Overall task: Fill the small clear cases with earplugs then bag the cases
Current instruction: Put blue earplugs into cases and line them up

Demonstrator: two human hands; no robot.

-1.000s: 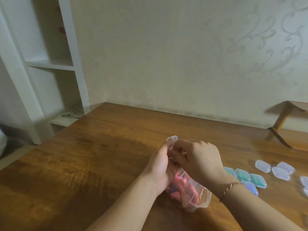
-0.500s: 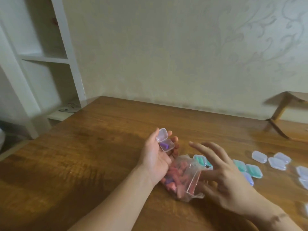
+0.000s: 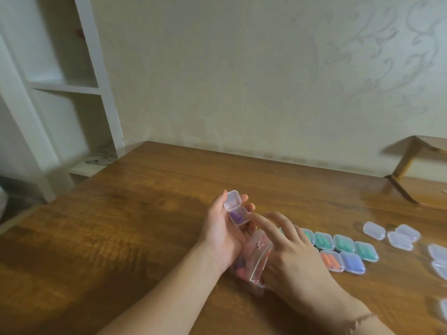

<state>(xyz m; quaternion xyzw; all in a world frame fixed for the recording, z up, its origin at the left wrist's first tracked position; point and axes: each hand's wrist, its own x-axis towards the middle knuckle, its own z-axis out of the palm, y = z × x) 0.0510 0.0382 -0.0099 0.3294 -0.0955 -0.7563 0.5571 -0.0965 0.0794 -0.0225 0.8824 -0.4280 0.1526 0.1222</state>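
Open clear case (image 3: 235,208) with a purple earplug (image 3: 235,216) in its lower half, lid flipped up, cradled in the upturned left hand (image 3: 223,234), thumb and fingers curled round its sides. Just below the case, a clear bag (image 3: 252,259) of mostly pink earplugs, wedged between the two wrists on the wooden table (image 3: 125,238). Right of the case, the right hand (image 3: 294,252), palm down, fingers spread and relaxed, forefinger reaching toward the case's lower edge; contact hard to tell. Further right of the case, a cluster of filled cases (image 3: 343,252), green, orange and blue. Beyond those, empty clear cases (image 3: 391,235), well apart from the held case. Far left of the case, white shelving (image 3: 63,85).
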